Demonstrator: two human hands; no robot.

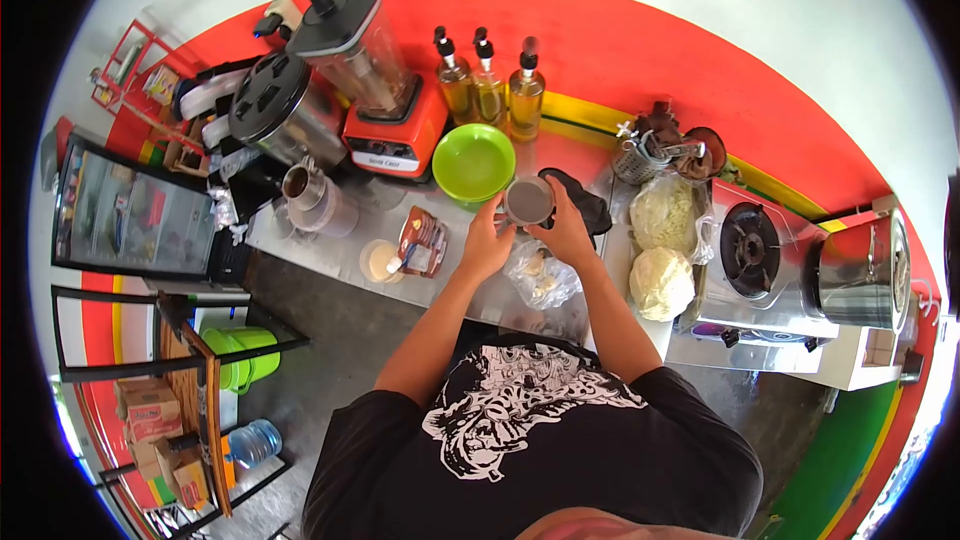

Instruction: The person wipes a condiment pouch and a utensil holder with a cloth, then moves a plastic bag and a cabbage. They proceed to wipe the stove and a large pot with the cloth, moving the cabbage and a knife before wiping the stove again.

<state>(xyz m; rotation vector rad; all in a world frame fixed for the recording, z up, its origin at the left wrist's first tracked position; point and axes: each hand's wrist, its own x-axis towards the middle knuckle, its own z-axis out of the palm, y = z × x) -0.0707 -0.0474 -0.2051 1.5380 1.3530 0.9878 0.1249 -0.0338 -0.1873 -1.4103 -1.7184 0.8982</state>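
Leftmost, our left hand (487, 240) curls its fingers around one side of a small round cup (528, 202), held above the steel counter (345, 245) just in front of the green bowl (472, 160). Our right hand (566, 230) grips the cup's other side, with a cabbage (662, 283) and a gas stove (750, 248) farther right.

Surface: long stainless-steel counter (330, 250) | left: black-lidded steel pot (285, 110), red-based blender (385, 90), steel mug (300, 185) | middle: three glass pump bottles (487, 90), lime-green plastic bowl (473, 160), printed sachet (423, 240), clear plastic bag (545, 282) | right: two pale bagged cabbages (662, 282), steel single-burner gas stove (750, 250)
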